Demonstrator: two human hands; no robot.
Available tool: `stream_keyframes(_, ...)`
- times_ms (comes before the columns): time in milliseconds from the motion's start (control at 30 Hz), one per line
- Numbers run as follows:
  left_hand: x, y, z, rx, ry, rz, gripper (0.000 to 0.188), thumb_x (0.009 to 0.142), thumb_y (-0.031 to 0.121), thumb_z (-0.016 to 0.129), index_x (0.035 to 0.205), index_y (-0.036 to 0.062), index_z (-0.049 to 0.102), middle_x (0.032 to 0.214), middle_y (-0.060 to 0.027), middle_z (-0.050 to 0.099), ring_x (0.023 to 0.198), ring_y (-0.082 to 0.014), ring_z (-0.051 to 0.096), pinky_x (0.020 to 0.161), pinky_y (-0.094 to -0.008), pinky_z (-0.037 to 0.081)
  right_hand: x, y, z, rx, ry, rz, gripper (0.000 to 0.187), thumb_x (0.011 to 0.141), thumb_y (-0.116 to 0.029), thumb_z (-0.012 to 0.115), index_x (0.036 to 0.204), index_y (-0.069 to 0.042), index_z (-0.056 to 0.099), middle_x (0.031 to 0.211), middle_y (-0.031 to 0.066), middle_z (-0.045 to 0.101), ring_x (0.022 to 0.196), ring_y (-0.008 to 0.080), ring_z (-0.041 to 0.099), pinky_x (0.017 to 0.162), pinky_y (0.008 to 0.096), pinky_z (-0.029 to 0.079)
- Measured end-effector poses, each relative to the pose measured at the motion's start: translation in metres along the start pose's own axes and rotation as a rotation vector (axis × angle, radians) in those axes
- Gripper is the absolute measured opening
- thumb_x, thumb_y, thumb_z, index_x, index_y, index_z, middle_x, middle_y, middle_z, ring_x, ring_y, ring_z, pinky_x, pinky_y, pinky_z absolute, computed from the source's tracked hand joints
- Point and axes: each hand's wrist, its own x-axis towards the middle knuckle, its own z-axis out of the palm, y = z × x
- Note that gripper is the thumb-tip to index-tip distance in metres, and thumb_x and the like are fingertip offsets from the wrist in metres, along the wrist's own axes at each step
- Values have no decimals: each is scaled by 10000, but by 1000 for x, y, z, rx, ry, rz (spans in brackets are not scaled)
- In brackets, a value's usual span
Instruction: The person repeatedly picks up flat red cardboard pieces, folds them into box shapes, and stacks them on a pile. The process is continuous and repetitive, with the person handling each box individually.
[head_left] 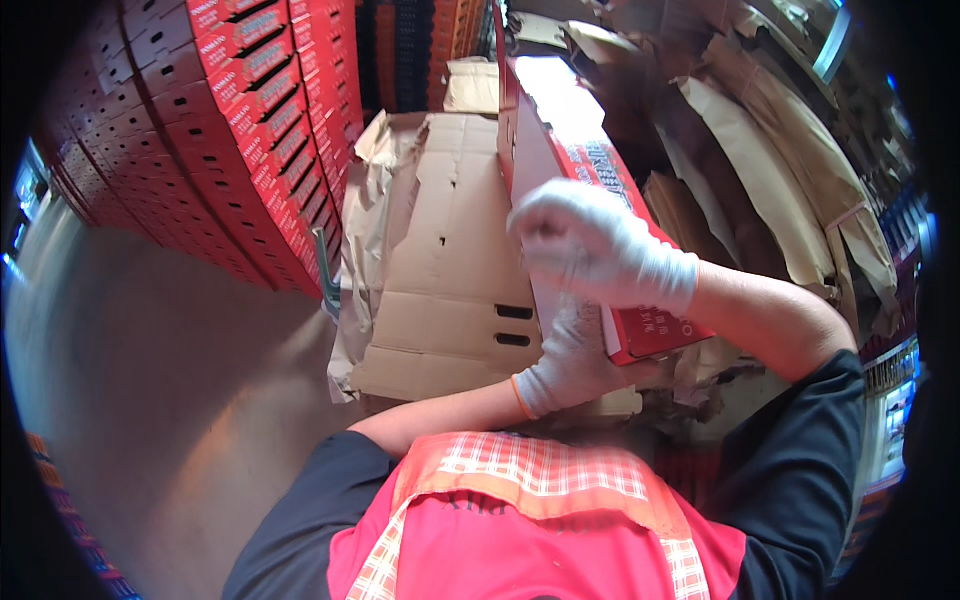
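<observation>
In the head view, the red box (617, 165) is directed forward and slightly left along its long axis. Its near end is touched by the left hand (580, 362); above its left edge, the right hand (590, 243) is curled. Neither grip can be told.

Glare on box (595, 150), fisheye bend, vignetting

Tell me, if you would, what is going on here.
A gloved person is handling a red carton. Their left hand is at its near end; their curled right hand is over it. Flat brown cardboard lies to its left, with stacked red boxes farther left.
</observation>
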Motion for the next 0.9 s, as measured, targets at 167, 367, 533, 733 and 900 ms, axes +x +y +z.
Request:
stream_keyframes(167,-14,1,-14,-294,50,-182,1322,655,257,895,1554,56,-54,1545,-196,241,1428,-293,283,1166,-407,282,40,35,-33,449,533,950,261,932,-219,685,1070,2,690,955,56,706,808,165,679,710,309,548)
stream_keyframes(367,-37,22,-36,-273,-267,-377,1037,768,371,784,1563,46,203,1533,-238,311,1424,-372,307,1178,-413,268,23,78,15,-253,41,187,310,819,-279,765,981,-26,689,817,156,686,718,300,678,698,387,532)
stream_keyframes(533,-57,27,-110,-6,-637,-21,582,870,285,741,1368,42,567,1291,-187,631,1142,-359,628,1000,-393,492,-54,136,43,-743,-350,339,137,798,-229,699,880,-119,704,841,118,708,846,308,701,738,448,544)
stream_keyframes(733,-25,-32,-250,1565,-363,309,547,847,193,623,1371,55,547,1407,-143,554,1328,-345,487,1144,-555,304,-181,163,78,-745,-534,562,265,729,-124,699,994,-138,712,1100,63,688,1086,255,633,761,409,562)
stream_keyframes(900,-37,-74,-238,1144,-1227,317,759,770,447,692,1458,221,467,1528,-52,425,1432,-285,354,1192,-577,200,-215,46,75,-392,-739,86,684,701,-299,770,1338,-205,540,1403,69,502,1179,261,574,851,422,491)
